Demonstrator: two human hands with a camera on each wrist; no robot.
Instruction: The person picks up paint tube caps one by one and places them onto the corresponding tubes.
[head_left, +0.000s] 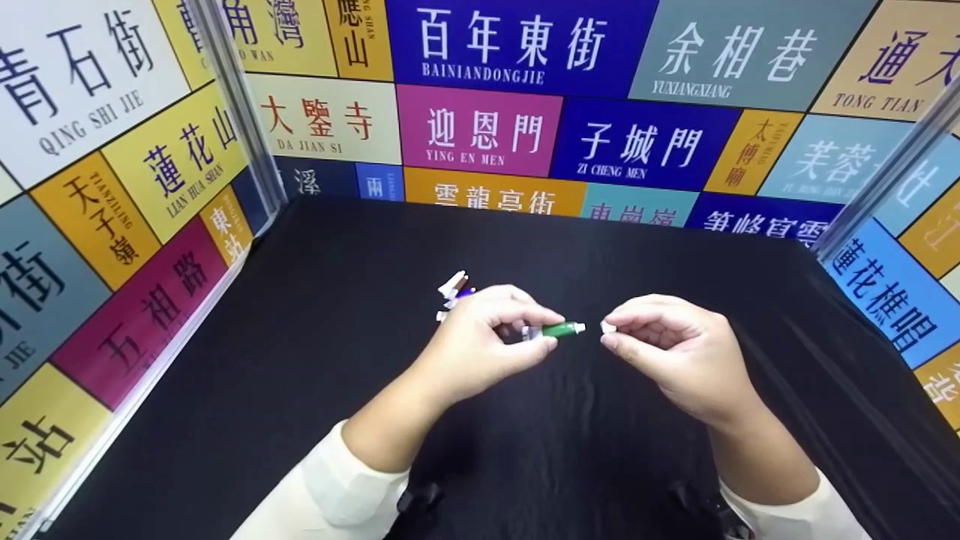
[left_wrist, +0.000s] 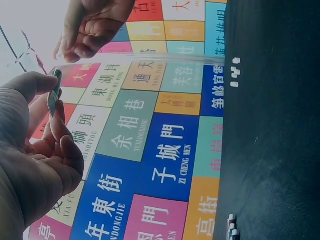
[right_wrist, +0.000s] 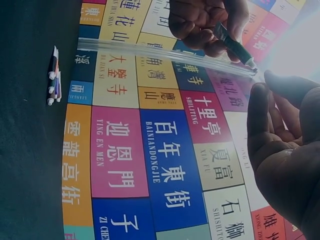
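Observation:
My left hand [head_left: 487, 337] pinches a small green paint tube [head_left: 561, 329] by its flat, clear end between thumb and fingers. The bare white nozzle points to the right, towards my other hand. A short gap away, my right hand [head_left: 675, 345] pinches a small white cap [head_left: 608, 328] between thumb and fingertips, mostly hidden by them. Seen from the right wrist, the green tube [right_wrist: 235, 47] tilts with its nozzle down towards the right hand's fingertips. The cap is apart from the tube.
Several other paint tubes [head_left: 454, 288], brown and blue among them, lie on the black tabletop [head_left: 337, 300] behind my left hand. In the left wrist view several white caps [left_wrist: 235, 73] lie grouped on the table. Panels with printed Chinese signs [head_left: 480, 131] enclose the table.

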